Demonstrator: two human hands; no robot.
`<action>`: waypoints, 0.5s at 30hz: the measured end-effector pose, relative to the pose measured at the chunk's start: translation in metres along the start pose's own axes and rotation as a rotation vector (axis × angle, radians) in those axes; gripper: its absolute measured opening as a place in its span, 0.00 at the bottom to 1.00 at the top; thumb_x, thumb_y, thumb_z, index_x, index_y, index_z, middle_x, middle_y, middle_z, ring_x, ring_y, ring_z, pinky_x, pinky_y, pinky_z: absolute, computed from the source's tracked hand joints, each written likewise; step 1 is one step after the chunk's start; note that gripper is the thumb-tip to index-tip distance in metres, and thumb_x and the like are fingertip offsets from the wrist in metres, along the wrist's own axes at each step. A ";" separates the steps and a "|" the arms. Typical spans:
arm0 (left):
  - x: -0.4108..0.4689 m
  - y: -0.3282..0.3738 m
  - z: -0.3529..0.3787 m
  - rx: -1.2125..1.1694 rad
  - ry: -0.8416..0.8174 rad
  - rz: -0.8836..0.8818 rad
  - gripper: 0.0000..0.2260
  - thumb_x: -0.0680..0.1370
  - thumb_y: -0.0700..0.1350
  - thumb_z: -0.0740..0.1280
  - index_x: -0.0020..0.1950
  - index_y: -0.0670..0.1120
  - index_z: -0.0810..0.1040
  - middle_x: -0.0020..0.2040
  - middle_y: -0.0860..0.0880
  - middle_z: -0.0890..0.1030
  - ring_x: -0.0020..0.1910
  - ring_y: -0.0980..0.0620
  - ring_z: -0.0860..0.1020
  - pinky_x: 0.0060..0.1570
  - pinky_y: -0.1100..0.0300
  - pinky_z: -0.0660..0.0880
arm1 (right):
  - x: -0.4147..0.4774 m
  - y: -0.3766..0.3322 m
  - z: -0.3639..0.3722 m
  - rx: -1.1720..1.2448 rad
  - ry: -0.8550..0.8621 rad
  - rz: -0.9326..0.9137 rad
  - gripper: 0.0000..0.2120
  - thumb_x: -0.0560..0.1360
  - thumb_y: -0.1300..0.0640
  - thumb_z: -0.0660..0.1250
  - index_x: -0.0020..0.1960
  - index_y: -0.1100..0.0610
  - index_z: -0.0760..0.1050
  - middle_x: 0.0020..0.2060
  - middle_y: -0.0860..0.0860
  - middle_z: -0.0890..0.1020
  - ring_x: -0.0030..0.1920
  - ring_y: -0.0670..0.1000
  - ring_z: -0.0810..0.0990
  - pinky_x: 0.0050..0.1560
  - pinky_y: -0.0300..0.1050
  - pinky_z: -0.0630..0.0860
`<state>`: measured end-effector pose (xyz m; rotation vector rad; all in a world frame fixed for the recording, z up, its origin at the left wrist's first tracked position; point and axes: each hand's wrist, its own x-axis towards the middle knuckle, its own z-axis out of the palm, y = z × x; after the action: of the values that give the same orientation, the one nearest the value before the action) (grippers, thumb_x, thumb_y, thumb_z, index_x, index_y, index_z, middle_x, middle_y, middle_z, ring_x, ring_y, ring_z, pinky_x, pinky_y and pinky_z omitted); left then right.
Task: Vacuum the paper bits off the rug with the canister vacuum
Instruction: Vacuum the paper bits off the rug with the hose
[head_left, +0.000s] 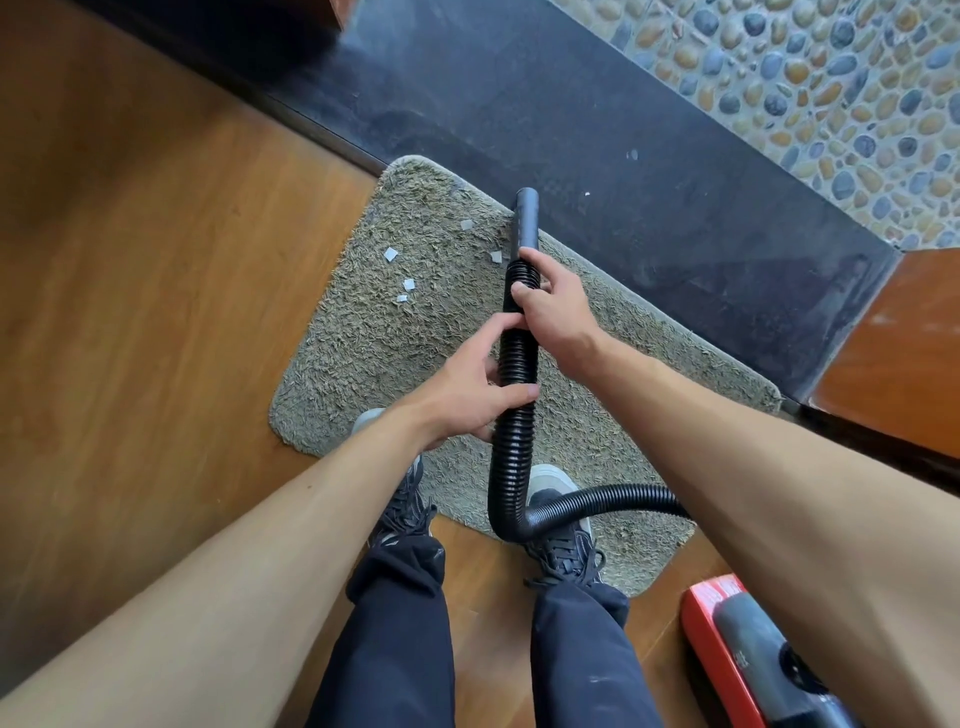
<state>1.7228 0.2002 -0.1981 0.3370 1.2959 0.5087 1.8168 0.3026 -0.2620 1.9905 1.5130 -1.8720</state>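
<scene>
Your right hand (545, 306) wraps the hose (514, 467) just behind the nozzle (525, 218) to steer it. Your left hand (467, 395) curls round it lower down, steadying the slack. The paper bits (390, 253) lie on the rug (363, 353) left of the nozzle (possibly hovering; hard to tell). The canister vacuum (727, 649) sits on the floor at your right.

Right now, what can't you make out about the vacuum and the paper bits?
Head view only.
1. Canister vacuum: cut off by the bottom edge, partly behind the right forearm; its hose joint is hidden.
2. Nozzle mouth: faces away; contact with the rug unclear.
3. Rug under the shoes, hose, left hand and right hand: any further paper bits there are hidden.
4. White specks on the dark floor strip: too small to identify.
</scene>
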 end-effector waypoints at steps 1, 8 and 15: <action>-0.002 -0.001 0.001 0.004 -0.014 -0.004 0.27 0.79 0.37 0.68 0.65 0.65 0.64 0.56 0.34 0.79 0.50 0.44 0.83 0.41 0.42 0.83 | -0.004 0.002 -0.002 0.024 0.001 0.008 0.24 0.75 0.62 0.62 0.69 0.51 0.72 0.50 0.52 0.78 0.50 0.55 0.80 0.60 0.57 0.77; -0.015 -0.023 0.009 0.007 -0.093 -0.051 0.25 0.78 0.38 0.69 0.64 0.65 0.67 0.49 0.45 0.78 0.44 0.48 0.82 0.33 0.53 0.80 | -0.037 0.022 -0.014 0.095 -0.058 0.093 0.22 0.77 0.63 0.64 0.69 0.49 0.71 0.47 0.56 0.79 0.44 0.51 0.80 0.43 0.48 0.79; -0.034 -0.048 0.005 -0.050 -0.081 -0.077 0.24 0.78 0.38 0.69 0.64 0.64 0.68 0.53 0.40 0.79 0.41 0.49 0.81 0.33 0.51 0.80 | -0.051 0.034 0.005 0.062 -0.133 0.128 0.22 0.78 0.63 0.63 0.69 0.49 0.69 0.47 0.57 0.78 0.46 0.54 0.79 0.49 0.57 0.81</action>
<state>1.7295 0.1420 -0.1937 0.2625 1.2106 0.4566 1.8443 0.2508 -0.2432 1.8943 1.2775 -1.9779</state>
